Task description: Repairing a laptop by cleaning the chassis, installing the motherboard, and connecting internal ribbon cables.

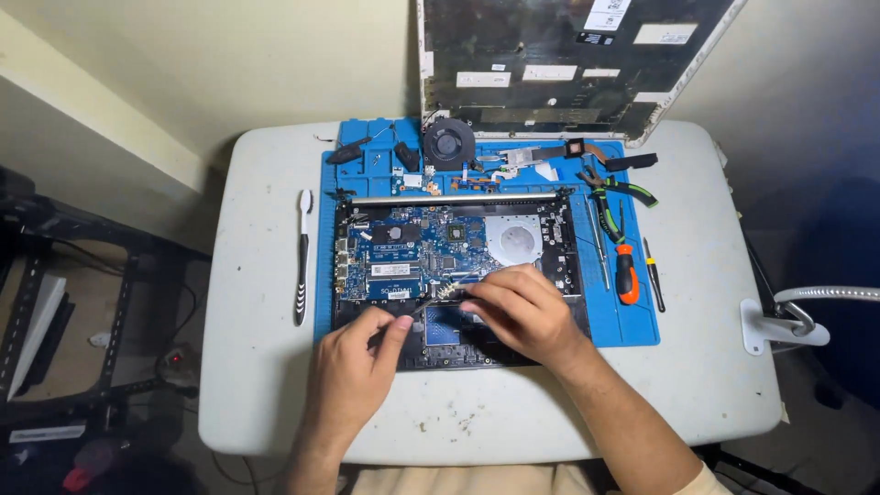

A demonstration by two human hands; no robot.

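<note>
Both hands clamped — left hand (353, 371) on a brush (423, 307), right hand (520, 312) on its bristles (over the laptop board (412, 243)).

Opened laptop base (458, 266) with bare blue circuit board, flat on blue mat, slim tool (417, 312) across its lower edge

One opened laptop base (458, 266) lies at the centre of one blue work mat (632, 325), with one detached back cover (559, 64) propped at 12 o'clock. One round cooling fan (448, 144) sits just below it. At 3 o'clock lie one pair of green-handled pliers (612, 192), one orange-handled screwdriver (625, 270) and one slim black-and-yellow tool (653, 273). One toothbrush (302, 257) lies at 9 o'clock. Two hands work at 6 o'clock: left hand (353, 376), right hand (522, 312).
</note>
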